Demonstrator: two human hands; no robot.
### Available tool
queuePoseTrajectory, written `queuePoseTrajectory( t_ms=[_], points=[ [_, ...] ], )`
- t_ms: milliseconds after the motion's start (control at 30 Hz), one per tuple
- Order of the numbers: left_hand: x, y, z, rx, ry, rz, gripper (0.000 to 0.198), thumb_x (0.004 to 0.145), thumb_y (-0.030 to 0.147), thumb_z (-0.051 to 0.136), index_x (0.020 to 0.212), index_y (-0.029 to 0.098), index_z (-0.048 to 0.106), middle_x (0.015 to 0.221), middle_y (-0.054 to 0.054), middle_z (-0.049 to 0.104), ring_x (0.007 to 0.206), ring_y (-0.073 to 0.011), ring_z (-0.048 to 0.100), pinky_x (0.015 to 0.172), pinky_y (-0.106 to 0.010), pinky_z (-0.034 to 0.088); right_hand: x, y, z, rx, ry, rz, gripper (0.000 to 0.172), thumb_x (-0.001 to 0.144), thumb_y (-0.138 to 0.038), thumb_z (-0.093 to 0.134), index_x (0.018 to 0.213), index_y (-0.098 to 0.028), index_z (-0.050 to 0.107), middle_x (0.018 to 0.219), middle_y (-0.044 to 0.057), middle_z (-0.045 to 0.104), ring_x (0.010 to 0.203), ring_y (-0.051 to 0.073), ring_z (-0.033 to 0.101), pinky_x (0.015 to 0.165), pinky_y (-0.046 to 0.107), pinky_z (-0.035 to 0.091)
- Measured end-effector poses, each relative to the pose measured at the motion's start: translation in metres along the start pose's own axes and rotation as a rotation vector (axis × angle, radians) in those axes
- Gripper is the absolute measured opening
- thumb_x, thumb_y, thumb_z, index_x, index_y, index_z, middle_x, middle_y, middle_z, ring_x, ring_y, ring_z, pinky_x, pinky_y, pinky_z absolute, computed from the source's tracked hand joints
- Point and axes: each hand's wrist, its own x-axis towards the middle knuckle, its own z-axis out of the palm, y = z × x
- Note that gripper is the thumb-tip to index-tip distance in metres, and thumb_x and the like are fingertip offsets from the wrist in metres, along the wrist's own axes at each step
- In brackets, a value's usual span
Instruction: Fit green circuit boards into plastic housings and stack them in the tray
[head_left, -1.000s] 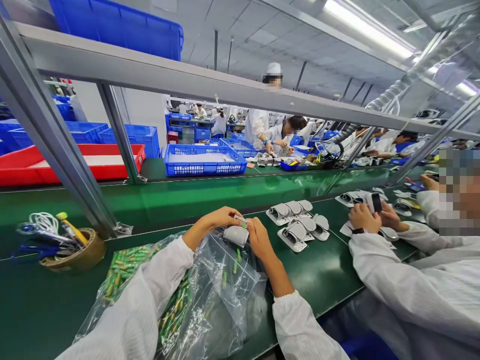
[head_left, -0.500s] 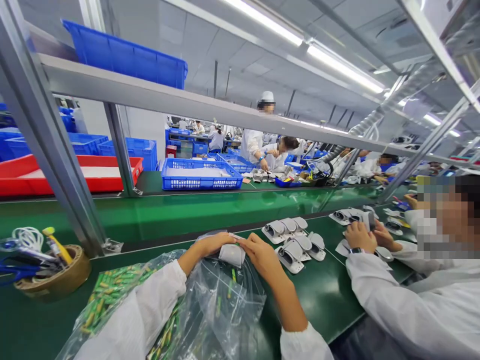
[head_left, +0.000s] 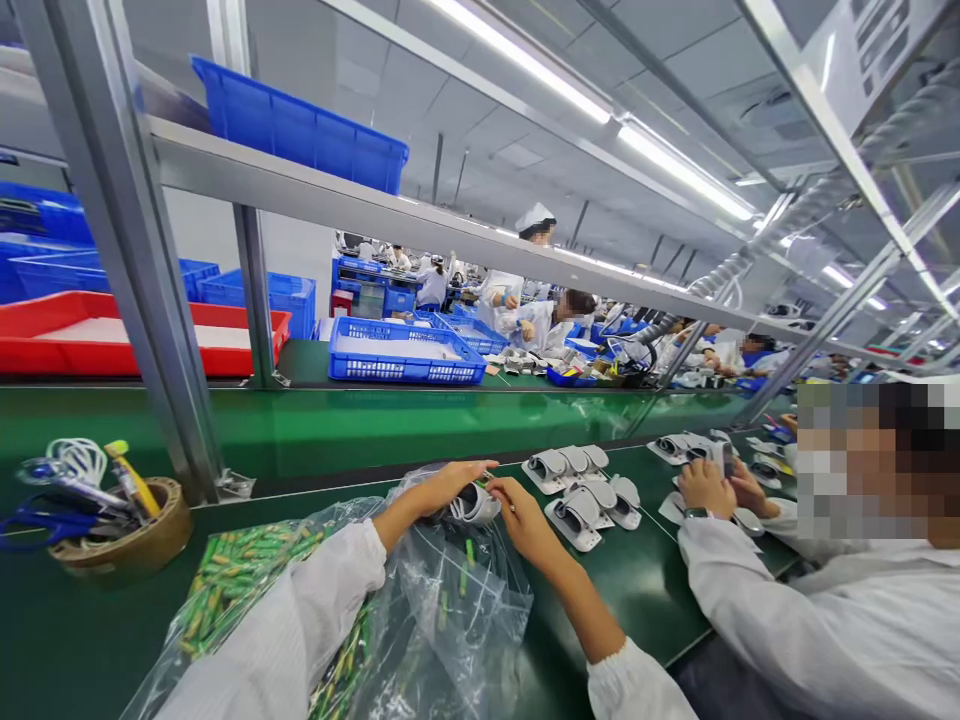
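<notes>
My left hand (head_left: 450, 488) is closed around a grey-white curved cuff (head_left: 475, 504), its rounded side towards me. My right hand (head_left: 523, 515) is at the cuff's right edge, fingers bent in a pinch; a small greenish bit shows near the fingertips, too small to name. Beneath both hands spreads a clear plastic bag (head_left: 420, 620). Slim green-and-gold cylinders (head_left: 244, 565), which look like batteries, lie in the bag on the left, partly behind my left sleeve. To the right of my hands, several similar cuffs (head_left: 581, 505) with flat white bases stand in groups on the green bench.
A tape roll (head_left: 165, 535) holding scissors and pens stands at left. A metal post (head_left: 161, 330) and shelf rise ahead. Beyond the green belt (head_left: 420, 415) are a red tray (head_left: 67, 350) and a blue basket (head_left: 405, 368). A co-worker (head_left: 825, 600) handles cuffs at right.
The cuff has turned between my hands, so its open, darker inside now shows. My right hand has drawn slightly away from the left, fingers more curled. The view has shifted a little.
</notes>
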Motion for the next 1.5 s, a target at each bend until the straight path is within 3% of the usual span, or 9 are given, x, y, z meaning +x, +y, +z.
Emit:
queuePoseTrajectory(
  t_ms=[133, 267, 467, 567, 733, 867, 1100, 1333, 1500],
  points=[
    [0.003, 0.031, -0.016, 0.220, -0.054, 0.034, 0.064, 0.103, 0.069, 0.057, 0.145, 0.024, 0.076, 0.155, -0.010, 0.071, 0.146, -0.0317, 0.063, 0.129, -0.046, 0.043, 0.013, 0.005, 0.018, 0.375, 0.047, 0.231, 0.048, 0.099, -0.070, 0.063, 0.103, -0.023, 0.071, 0.067, -0.003, 0.054, 0.055, 0.016, 0.049, 0.052, 0.028, 0.045],
    [0.000, 0.050, -0.023, 0.571, 0.063, 0.024, 0.055, 0.105, 0.060, 0.058, 0.148, 0.030, 0.076, 0.137, -0.011, 0.076, 0.128, -0.0318, 0.069, 0.118, -0.046, 0.050, 0.035, 0.001, 0.038, 0.652, 0.075, 0.370, 0.063, 0.087, -0.084, 0.072, 0.102, -0.022, 0.071, 0.062, -0.007, 0.045, 0.049, 0.011, 0.036, 0.047, 0.024, 0.033],
    [-0.002, 0.013, -0.017, 0.809, 0.204, 0.102, 0.056, 0.101, 0.050, 0.068, 0.151, 0.026, 0.072, 0.126, -0.012, 0.071, 0.122, -0.0305, 0.065, 0.111, -0.044, 0.054, 0.038, 0.010, 0.050, 0.738, 0.032, 0.401, 0.074, 0.079, -0.086, 0.078, 0.111, -0.019, 0.075, 0.066, -0.004, 0.054, 0.055, 0.012, 0.042, 0.051, 0.024, 0.036],
    [-0.003, -0.009, -0.014, 0.730, 0.230, 0.170, 0.052, 0.100, 0.045, 0.071, 0.147, 0.023, 0.072, 0.126, -0.012, 0.072, 0.123, -0.0286, 0.064, 0.113, -0.044, 0.052, 0.032, 0.017, 0.044, 0.663, 0.013, 0.406, 0.074, 0.080, -0.081, 0.080, 0.116, -0.017, 0.075, 0.069, -0.005, 0.056, 0.053, 0.009, 0.037, 0.050, 0.023, 0.033],
    [-0.001, -0.029, -0.013, 0.545, 0.287, 0.178, 0.047, 0.097, 0.043, 0.072, 0.139, 0.022, 0.073, 0.127, -0.011, 0.075, 0.119, -0.0285, 0.068, 0.113, -0.046, 0.052, 0.027, 0.020, 0.039, 0.367, 0.082, 0.303, 0.058, 0.087, -0.075, 0.073, 0.108, -0.021, 0.076, 0.092, 0.005, 0.072, 0.073, 0.018, 0.059, 0.064, 0.030, 0.049],
    [0.003, -0.035, -0.012, 0.406, 0.356, 0.147, 0.045, 0.095, 0.045, 0.072, 0.132, 0.022, 0.076, 0.131, -0.011, 0.078, 0.119, -0.0292, 0.070, 0.112, -0.045, 0.052, 0.026, 0.018, 0.042, 0.198, 0.137, 0.281, 0.054, 0.094, -0.073, 0.065, 0.098, -0.021, 0.075, 0.095, 0.008, 0.073, 0.082, 0.023, 0.065, 0.077, 0.036, 0.054],
    [0.009, -0.035, -0.021, 0.033, 0.370, 0.060, 0.060, 0.093, 0.066, 0.069, 0.121, 0.015, 0.081, 0.122, -0.014, 0.081, 0.110, -0.0292, 0.073, 0.104, -0.041, 0.053, 0.025, 0.014, 0.031, 0.175, 0.075, 0.131, 0.036, 0.106, -0.052, 0.053, 0.114, -0.023, 0.073, 0.117, 0.013, 0.074, 0.113, 0.029, 0.068, 0.098, 0.043, 0.055],
    [0.010, -0.039, -0.028, -0.495, 0.287, -0.158, 0.080, 0.079, 0.081, 0.079, 0.121, 0.013, 0.081, 0.098, -0.011, 0.081, 0.081, -0.0241, 0.073, 0.078, -0.034, 0.056, 0.026, -0.003, 0.020, 0.305, -0.049, 0.151, 0.031, 0.106, -0.051, 0.058, 0.114, -0.022, 0.064, 0.112, 0.007, 0.071, 0.093, 0.021, 0.064, 0.084, 0.035, 0.053],
    [0.010, -0.041, -0.028, -0.622, 0.245, -0.191, 0.080, 0.072, 0.078, 0.087, 0.118, 0.013, 0.080, 0.094, -0.010, 0.080, 0.075, -0.0223, 0.073, 0.071, -0.033, 0.055, 0.026, -0.003, 0.011, 0.368, -0.082, 0.181, 0.032, 0.100, -0.051, 0.067, 0.112, -0.021, 0.070, 0.109, 0.005, 0.075, 0.086, 0.019, 0.064, 0.080, 0.033, 0.052]
  ],
)
